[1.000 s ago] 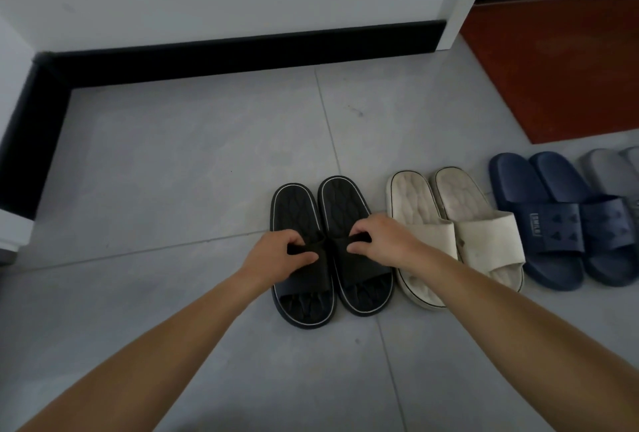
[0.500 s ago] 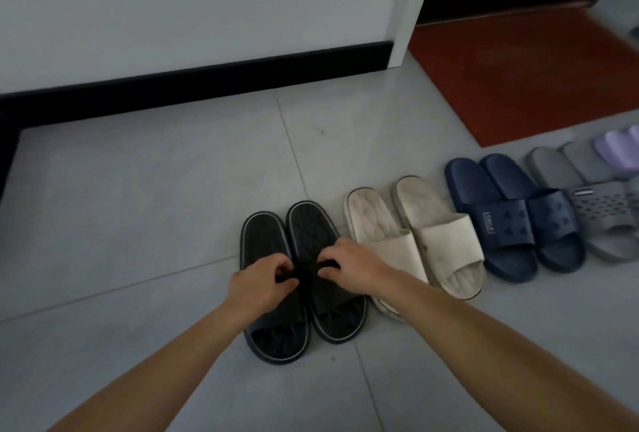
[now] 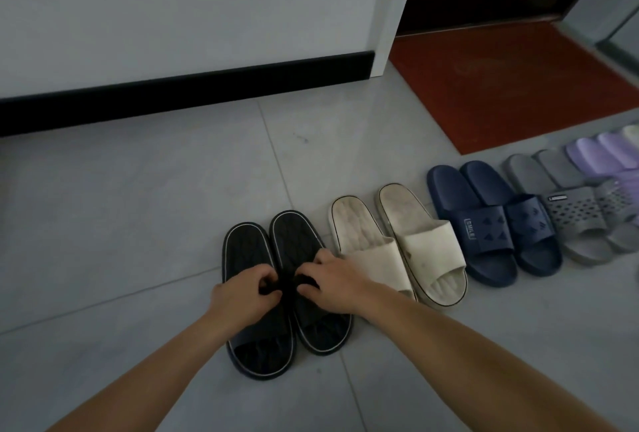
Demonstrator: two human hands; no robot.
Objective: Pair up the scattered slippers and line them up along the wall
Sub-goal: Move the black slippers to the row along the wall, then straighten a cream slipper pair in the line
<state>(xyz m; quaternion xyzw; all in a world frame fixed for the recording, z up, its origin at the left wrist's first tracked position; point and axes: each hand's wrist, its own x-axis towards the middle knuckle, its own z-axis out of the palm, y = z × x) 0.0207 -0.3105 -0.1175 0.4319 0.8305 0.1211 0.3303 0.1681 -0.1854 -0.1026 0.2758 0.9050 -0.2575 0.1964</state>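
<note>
Your left hand [image 3: 243, 297] and right hand [image 3: 337, 284] met over the black slippers [image 3: 294, 238]. The pair sat side by side on the grey tiled floor [image 3: 138, 224], heels toward the wall [image 3: 173, 17] and well short of its black skirting [image 3: 207, 86]. Your left fingers [image 3: 264, 281] were curled round the strap of the left black slipper, and your right fingers [image 3: 307, 290] were closed on the strap of the right one, the two grips almost touching. Just beside your right hand lay the cream pair [image 3: 408, 224]. The navy pair [image 3: 484, 220], the grey pair [image 3: 574, 220] and the lilac pair [image 3: 601, 155] followed in one row running to the right. The red mat [image 3: 518, 86] lay beyond that row, at a dark doorway.
</note>
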